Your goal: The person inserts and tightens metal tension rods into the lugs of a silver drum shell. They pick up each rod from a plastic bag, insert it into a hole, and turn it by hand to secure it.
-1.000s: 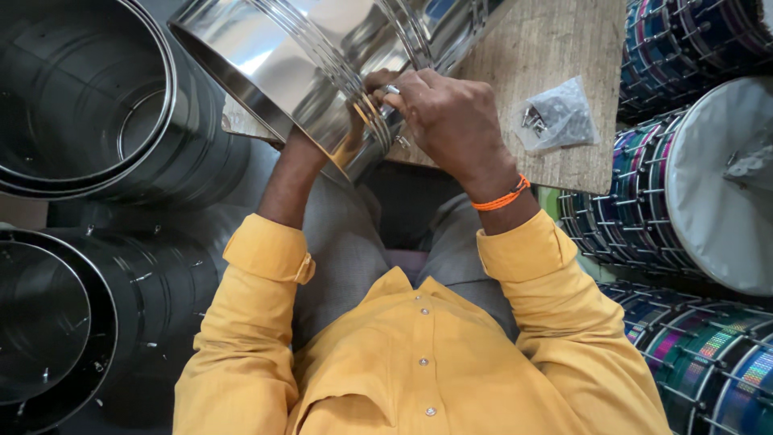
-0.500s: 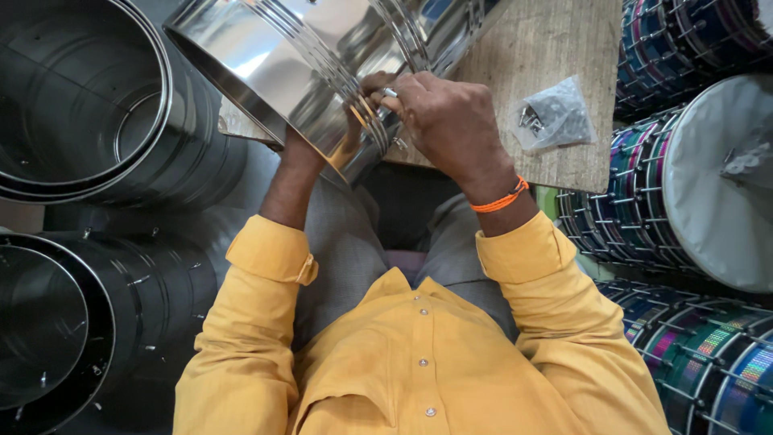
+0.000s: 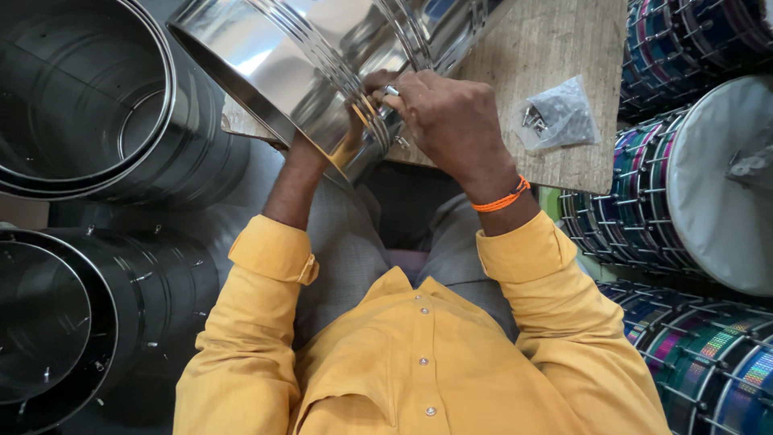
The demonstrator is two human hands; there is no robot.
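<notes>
At upper centre of the frame, the right hand (image 3: 451,121) pinches a small metal fitting (image 3: 391,91) with closed fingers on the shiny steel drum shell (image 3: 298,72), while the left hand is hidden behind it.

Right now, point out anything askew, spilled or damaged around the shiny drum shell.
Nothing stands out. The shiny steel drum shell leans tilted on the wooden board only because both hands steady it; the clear plastic bag of small metal parts lies closed, nothing spilled.
</notes>
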